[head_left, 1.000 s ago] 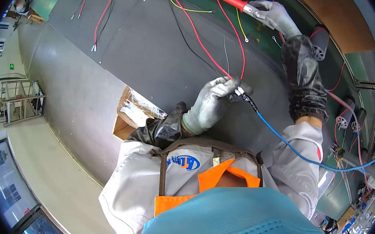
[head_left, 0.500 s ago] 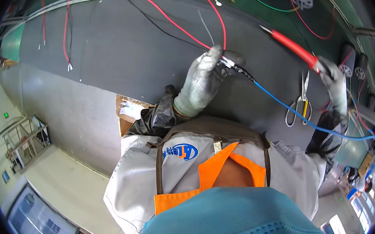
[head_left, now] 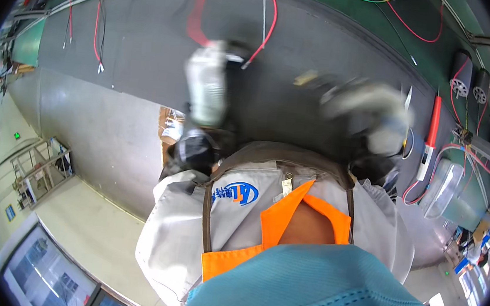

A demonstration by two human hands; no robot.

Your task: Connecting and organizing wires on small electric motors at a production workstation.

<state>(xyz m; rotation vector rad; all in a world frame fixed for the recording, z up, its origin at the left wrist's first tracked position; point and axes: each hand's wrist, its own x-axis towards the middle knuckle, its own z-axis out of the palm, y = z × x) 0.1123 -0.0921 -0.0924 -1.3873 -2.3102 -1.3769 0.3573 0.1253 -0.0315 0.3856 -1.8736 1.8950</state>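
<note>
Apparently the left hand, gloved and blurred, pinched the red wire lying on the grey bench; the right hand was unreadable. Thin, limp and light, the wire was best gripped by its insulation.

Both gloved hands raised, motion-blurred: left hand, right hand

Screwdriver on bench, right of right hand; wires behind.
</note>
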